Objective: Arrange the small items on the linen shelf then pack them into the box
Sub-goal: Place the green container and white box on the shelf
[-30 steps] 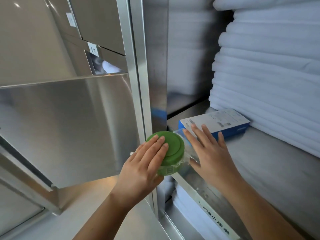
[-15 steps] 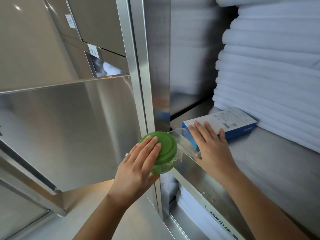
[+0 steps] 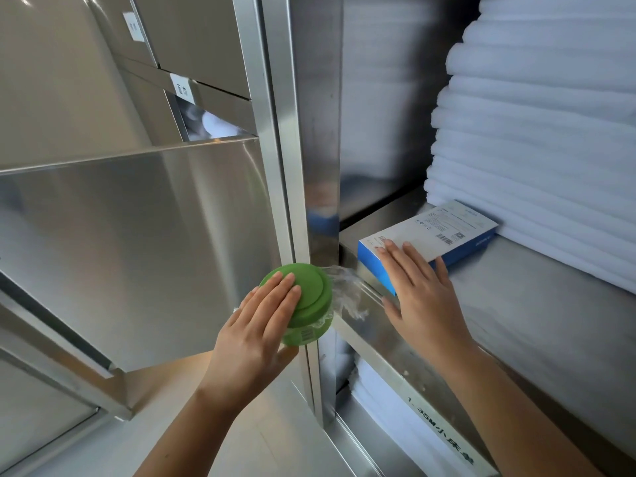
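A: Left hand (image 3: pixel 261 325)?

B: Fingers lie flat across the lid of the green tub (image 3: pixel 309 294), thumb hidden underneath. I judge it gripped between them. The tub hangs off the linen shelf (image 3: pixel 550 321), just outside its front-left corner, with clear wrap (image 3: pixel 344 290) trailing toward the front edge.

A: Right hand (image 3: pixel 423 294)?

B: Flat and spread, holds nothing. Its fingertips rest on the near end of the blue-and-white box (image 3: pixel 444 232).

A: Box position?

B: On the shelf at the front-left corner. Its long axis runs from that corner back and right, and the far end touches the white linen stack (image 3: pixel 533 149).

A: Key relation?

B: Of the 2 hands, the right is nearer to the box and sits at its near short end, so a push would go along the long axis. The tub is left of the box, past the edge. It probably comes in beside it.
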Motion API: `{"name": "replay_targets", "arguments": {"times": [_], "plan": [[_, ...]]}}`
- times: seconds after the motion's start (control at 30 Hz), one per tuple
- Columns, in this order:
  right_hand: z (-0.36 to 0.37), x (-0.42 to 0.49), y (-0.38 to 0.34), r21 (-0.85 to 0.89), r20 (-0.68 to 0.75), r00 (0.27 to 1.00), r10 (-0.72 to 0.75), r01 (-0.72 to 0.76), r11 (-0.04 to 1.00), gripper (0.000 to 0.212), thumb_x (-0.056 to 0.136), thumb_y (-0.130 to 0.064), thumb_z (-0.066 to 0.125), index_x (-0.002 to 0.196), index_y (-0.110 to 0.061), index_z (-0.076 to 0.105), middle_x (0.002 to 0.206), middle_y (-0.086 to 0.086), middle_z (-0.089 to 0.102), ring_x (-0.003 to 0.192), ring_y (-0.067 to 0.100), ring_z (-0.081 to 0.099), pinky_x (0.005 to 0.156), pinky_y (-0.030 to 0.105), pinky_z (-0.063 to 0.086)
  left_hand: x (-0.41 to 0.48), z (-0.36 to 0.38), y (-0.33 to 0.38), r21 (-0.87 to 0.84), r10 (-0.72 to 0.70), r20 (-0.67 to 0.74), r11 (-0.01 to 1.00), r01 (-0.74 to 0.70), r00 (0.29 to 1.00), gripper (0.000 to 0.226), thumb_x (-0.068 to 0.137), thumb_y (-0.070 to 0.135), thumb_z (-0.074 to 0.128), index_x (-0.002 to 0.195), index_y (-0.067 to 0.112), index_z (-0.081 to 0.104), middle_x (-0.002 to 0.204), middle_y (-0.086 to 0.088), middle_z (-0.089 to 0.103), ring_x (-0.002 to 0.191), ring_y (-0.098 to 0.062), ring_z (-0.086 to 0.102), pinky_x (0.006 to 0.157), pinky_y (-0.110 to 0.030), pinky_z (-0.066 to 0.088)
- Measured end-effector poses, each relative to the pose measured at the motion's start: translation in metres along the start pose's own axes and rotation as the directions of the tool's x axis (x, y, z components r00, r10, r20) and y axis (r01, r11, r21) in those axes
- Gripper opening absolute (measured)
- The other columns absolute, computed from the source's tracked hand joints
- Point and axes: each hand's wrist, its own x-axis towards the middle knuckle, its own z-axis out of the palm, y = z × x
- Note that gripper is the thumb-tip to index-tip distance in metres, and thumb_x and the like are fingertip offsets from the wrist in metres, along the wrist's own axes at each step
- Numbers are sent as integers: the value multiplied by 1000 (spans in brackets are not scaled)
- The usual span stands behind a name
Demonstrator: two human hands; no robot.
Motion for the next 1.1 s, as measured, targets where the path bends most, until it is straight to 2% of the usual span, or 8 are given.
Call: {"name": "replay_targets", "arguments": {"times": [0.27, 0.5, 0.6, 0.77, 0.9, 0.97, 1.1], "plan": [[0, -9, -11, -65, -89, 996, -8, 2, 998, 63, 58, 2, 81, 118, 0, 62, 123, 14, 61, 109, 34, 60, 83, 62, 45, -5, -4, 1, 39, -10, 5, 999, 10, 1000, 55, 75, 26, 54, 124, 4, 43, 127, -17, 56, 123, -27, 46, 101, -36, 34], [3, -9, -21, -192, -93, 996, 4, -22, 981, 61, 61, -6, 83, 118, -4, 63, 123, 12, 61, 111, 30, 60, 86, 63, 42, 2, -5, 8, 53, 11, -9, 999, -10, 1000, 52, 80, 31, 52, 125, 5, 43, 126, -17, 57, 120, -30, 49, 100, -39, 39], [2, -7, -18, -184, -88, 996, -22, 5, 983, 63, 59, -5, 83, 119, -3, 62, 122, 13, 62, 109, 31, 60, 86, 63, 42, 6, -4, 9, 55, 29, -18, 998, -28, 999, 48, 87, 34, 49, 124, 5, 43, 126, -16, 57, 120, -31, 50, 97, -42, 43], [-4, -2, 3, -152, -42, 983, -178, 170, 974, 73, 52, 1, 82, 121, -5, 61, 125, 11, 60, 112, 34, 59, 83, 57, 48, 9, -7, 11, 52, 40, -22, 998, -38, 999, 53, 78, 27, 55, 124, 4, 43, 125, -17, 57, 119, -32, 51, 97, -42, 43], [-6, 10, 14, -62, 11, 963, -270, 270, 961, 81, 44, -5, 88, 121, -6, 62, 126, 11, 60, 112, 35, 58, 82, 55, 49, 11, -7, 10, 54, 34, -35, 998, -32, 999, 52, 78, 26, 57, 124, 5, 43, 125, -16, 58, 118, -32, 53, 97, -41, 43], [-5, 12, 13, -35, 9, 959, -284, 284, 958, 81, 42, -5, 88, 119, -6, 63, 124, 11, 61, 110, 34, 59, 82, 53, 49, 11, -6, 10, 55, 30, -35, 998, -28, 999, 54, 77, 25, 60, 123, 5, 43, 124, -17, 58, 117, -33, 53, 96, -42, 44], [-2, 10, 2, -18, -43, 964, -264, 264, 964, 77, 42, -3, 86, 115, -5, 65, 121, 12, 63, 106, 32, 62, 80, 50, 52, 11, -5, 10, 54, 30, -24, 998, -29, 999, 50, 80, 28, 54, 123, 4, 44, 124, -17, 58, 116, -34, 54, 94, -46, 45]]}}
